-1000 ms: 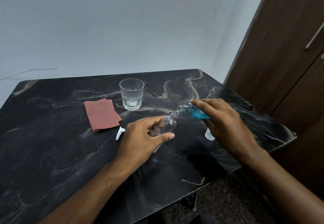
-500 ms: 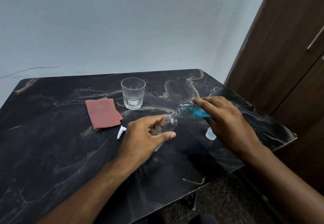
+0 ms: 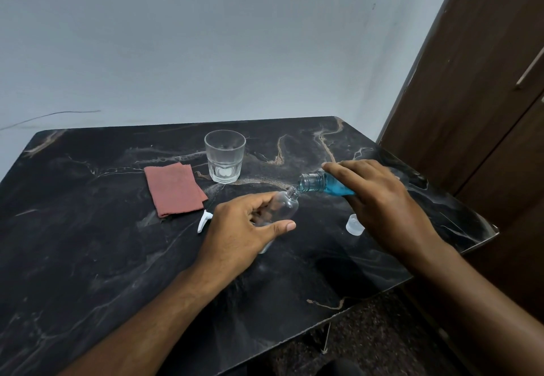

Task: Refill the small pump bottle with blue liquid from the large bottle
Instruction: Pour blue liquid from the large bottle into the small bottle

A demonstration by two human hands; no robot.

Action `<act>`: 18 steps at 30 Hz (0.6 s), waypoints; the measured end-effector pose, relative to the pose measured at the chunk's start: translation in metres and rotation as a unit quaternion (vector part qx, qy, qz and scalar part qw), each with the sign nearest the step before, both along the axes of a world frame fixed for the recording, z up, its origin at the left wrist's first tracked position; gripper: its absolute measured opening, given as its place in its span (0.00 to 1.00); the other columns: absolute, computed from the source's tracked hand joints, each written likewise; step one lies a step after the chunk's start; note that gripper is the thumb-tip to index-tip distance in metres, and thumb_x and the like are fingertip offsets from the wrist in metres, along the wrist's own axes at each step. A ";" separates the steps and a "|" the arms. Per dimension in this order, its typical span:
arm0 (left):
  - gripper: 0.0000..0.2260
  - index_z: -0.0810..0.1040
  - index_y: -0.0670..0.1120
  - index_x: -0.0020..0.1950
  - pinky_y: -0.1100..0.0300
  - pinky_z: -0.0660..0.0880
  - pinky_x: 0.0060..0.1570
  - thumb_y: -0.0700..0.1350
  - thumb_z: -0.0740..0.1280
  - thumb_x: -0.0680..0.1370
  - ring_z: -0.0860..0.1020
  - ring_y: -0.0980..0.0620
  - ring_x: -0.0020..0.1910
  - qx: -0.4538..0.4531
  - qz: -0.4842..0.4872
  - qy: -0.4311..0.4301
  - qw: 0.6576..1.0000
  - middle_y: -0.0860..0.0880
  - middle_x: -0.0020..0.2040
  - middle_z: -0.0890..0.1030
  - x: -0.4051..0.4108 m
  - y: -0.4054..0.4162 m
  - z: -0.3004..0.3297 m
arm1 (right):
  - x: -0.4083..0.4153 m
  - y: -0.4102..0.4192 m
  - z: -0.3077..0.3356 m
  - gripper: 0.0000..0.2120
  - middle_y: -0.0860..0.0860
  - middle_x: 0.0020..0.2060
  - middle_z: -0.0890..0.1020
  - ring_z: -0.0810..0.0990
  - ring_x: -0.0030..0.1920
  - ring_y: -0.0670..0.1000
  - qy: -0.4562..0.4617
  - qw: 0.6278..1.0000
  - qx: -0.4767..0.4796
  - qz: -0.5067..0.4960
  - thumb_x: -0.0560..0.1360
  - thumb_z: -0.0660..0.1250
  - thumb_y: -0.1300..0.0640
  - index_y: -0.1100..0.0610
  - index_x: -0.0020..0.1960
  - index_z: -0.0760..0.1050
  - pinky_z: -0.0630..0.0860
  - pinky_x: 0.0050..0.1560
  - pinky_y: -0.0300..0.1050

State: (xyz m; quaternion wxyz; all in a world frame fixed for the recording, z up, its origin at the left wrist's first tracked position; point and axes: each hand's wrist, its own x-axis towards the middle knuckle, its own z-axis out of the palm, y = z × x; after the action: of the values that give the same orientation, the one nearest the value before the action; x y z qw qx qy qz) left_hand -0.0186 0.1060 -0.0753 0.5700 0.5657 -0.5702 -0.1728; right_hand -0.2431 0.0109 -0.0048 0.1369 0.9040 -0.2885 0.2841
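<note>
Taking the small clear plastic pump bottle point(image 3: 281, 206) as the mark and going left to right across the black marble-patterned table point(image 3: 88, 243): well to its left lies a folded terracotta cloth point(image 3: 175, 188), and beyond that cloth's right edge stands a clear ribbed drinking glass point(image 3: 225, 156) that looks empty; just left of the bottle, partly behind the wrist, lies a white plastic pump head point(image 3: 203, 221), so the bottle's neck is open; the left hand point(image 3: 247, 228) grips the bottle itself, fingers curled round its far side and thumb laid along its near side, holding it tilted with the long axis running from lower left up to the mouth at upper right; whether its base touches the table I cannot tell; immediately right of that mouth, lip almost to lip, is the open neck of the large clear bottle of blue liquid point(image 3: 325, 185), tipped near level with its axis pointing left and slightly down toward the small bottle; the right hand point(image 3: 379, 201) is wrapped over it, forefinger stretched along the top; right of the small bottle and nearer me, a small translucent white cap point(image 3: 355, 224) sits on the table under that hand; the small bottle looks clear inside, no blue showing, and the blue sits back from the large neck, so I judge the pour just about to begin; everything turns on keeping the two mouths lined up, and the left hand is the nearer one for small corrections.
</note>
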 end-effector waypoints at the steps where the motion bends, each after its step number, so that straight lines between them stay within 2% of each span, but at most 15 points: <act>1: 0.24 0.84 0.55 0.62 0.77 0.75 0.47 0.50 0.83 0.66 0.83 0.71 0.49 0.001 0.000 0.000 1.000 0.69 0.48 0.84 0.000 0.000 0.000 | 0.000 0.000 0.000 0.27 0.55 0.60 0.81 0.79 0.58 0.58 0.001 1.000 0.001 0.000 0.73 0.74 0.68 0.56 0.70 0.75 0.78 0.54 0.57; 7: 0.24 0.84 0.56 0.61 0.77 0.75 0.47 0.50 0.83 0.66 0.83 0.71 0.48 0.003 0.003 0.004 1.000 0.72 0.48 0.83 0.000 0.001 0.000 | 0.000 -0.001 0.001 0.28 0.54 0.60 0.81 0.78 0.58 0.56 0.008 1.000 -0.002 -0.002 0.73 0.74 0.67 0.55 0.71 0.74 0.78 0.54 0.55; 12: 0.24 0.84 0.55 0.62 0.76 0.76 0.48 0.50 0.83 0.66 0.83 0.71 0.49 0.003 0.000 0.006 1.000 0.68 0.50 0.84 0.000 0.000 0.000 | 0.000 0.000 0.003 0.28 0.55 0.60 0.81 0.78 0.57 0.57 0.009 1.000 -0.004 -0.004 0.73 0.74 0.67 0.55 0.71 0.74 0.79 0.53 0.56; 18: 0.24 0.84 0.56 0.62 0.76 0.76 0.48 0.50 0.83 0.66 0.83 0.70 0.49 0.002 0.001 0.004 1.000 0.69 0.49 0.84 0.000 0.001 0.001 | 0.001 0.001 0.005 0.28 0.56 0.59 0.82 0.79 0.57 0.58 0.013 1.000 -0.011 0.000 0.72 0.74 0.67 0.56 0.70 0.75 0.78 0.53 0.57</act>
State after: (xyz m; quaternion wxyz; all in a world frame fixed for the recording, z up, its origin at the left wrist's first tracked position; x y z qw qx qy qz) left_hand -0.0183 0.1068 -0.0744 0.5717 0.5663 -0.5672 -0.1757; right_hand -0.2422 0.0120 -0.0001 0.1503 0.9060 -0.2840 0.2756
